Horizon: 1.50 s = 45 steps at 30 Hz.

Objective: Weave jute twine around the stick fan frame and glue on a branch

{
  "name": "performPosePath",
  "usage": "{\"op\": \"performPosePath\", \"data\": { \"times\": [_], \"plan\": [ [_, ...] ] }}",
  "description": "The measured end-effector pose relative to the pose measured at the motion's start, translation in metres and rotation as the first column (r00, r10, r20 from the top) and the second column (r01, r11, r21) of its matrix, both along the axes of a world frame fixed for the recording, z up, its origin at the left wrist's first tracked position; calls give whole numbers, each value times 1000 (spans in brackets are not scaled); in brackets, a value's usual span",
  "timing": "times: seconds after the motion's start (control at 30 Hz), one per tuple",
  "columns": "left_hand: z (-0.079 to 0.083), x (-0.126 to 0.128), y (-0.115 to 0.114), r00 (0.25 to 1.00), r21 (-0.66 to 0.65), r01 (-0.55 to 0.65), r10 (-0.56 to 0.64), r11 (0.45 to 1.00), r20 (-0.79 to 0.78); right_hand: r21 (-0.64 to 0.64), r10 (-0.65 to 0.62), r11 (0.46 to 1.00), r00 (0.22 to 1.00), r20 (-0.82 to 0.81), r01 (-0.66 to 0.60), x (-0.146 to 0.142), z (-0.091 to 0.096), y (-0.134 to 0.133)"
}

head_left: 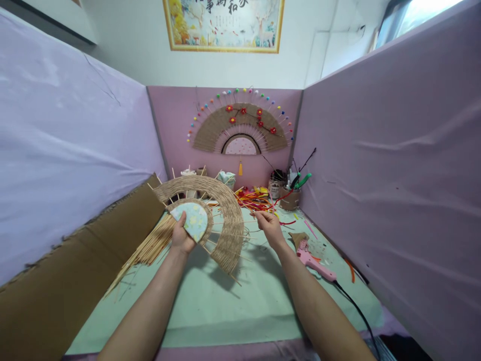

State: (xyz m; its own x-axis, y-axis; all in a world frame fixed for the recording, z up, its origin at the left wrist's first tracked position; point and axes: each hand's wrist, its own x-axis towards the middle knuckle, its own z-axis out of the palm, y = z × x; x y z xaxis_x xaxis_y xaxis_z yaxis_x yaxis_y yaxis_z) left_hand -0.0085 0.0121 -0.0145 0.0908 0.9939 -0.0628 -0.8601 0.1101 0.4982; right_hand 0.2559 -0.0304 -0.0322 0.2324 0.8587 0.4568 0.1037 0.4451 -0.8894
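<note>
My left hand [182,235] grips a half-round woven fan [230,215] by its pale floral centre piece [193,219], thumb on the front. The fan is tilted above the table; brown twine is woven over thin wooden sticks, whose ends stick out past the outer rim. To the right of that rim, my right hand [268,225] is closed in a pinch near a stick end. What lies between its fingertips is too small to make out. A thin loose loop of twine [246,233] hangs between the rim and my right hand.
A bundle of wooden sticks [150,243] lies left, beside a cardboard strip [86,255]. At right rests a pink glue gun [315,263] with a black cable. Behind are colourful strips [255,200] and a tool pot [290,198]. A finished fan [210,130] hangs on the back panel.
</note>
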Motion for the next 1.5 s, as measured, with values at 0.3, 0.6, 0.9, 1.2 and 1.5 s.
{"op": "performPosePath", "data": {
  "times": [0.3,0.6,0.9,1.2,1.5],
  "plan": [
    [-4,3,2,999,-41,-45,44,998,-30,169,-204,972,949,242,165,2,-4,-30],
    [-3,3,2,996,-53,-87,87,995,-6,49,49,997,983,179,-59,3,-9,-36],
    [-3,6,0,994,-54,-109,111,993,21,-77,242,970,935,261,-229,-9,-11,-40],
    [-5,3,4,985,-78,-168,170,983,22,-108,186,981,931,313,-159,-8,-8,-43],
    [-2,4,5,975,-73,-222,223,972,5,182,-110,983,876,469,26,-3,-10,-60]
  ]
}}
